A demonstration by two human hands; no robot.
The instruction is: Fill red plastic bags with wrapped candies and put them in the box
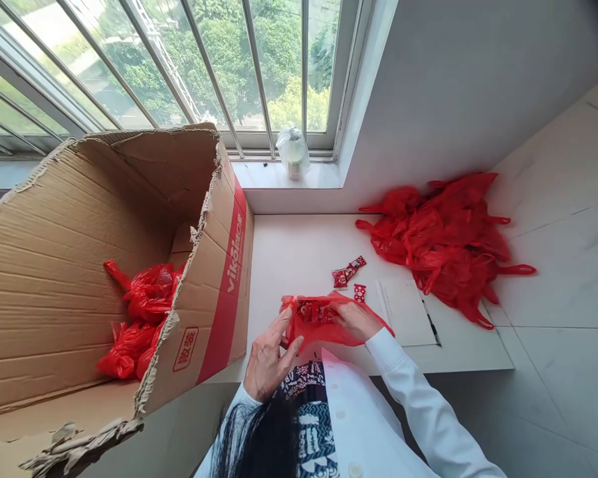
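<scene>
A thin red plastic bag (323, 328) with small red wrapped candies inside is held over the near edge of the white table (289, 252). My left hand (268, 358) pinches the bag's left side, fingers closed on the plastic. My right hand (355, 320) grips its right side, fingers curled into the opening. Loose red candy packets (347, 272) lie on the table just beyond the bag.
A large torn cardboard box (80, 265) at the left holds several tied red bags (142, 312). A heap of empty red bags (443, 239) lies at the right. A notepad with a pen (407, 312) sits beside my right hand. A wrapped cup (292, 151) stands on the windowsill.
</scene>
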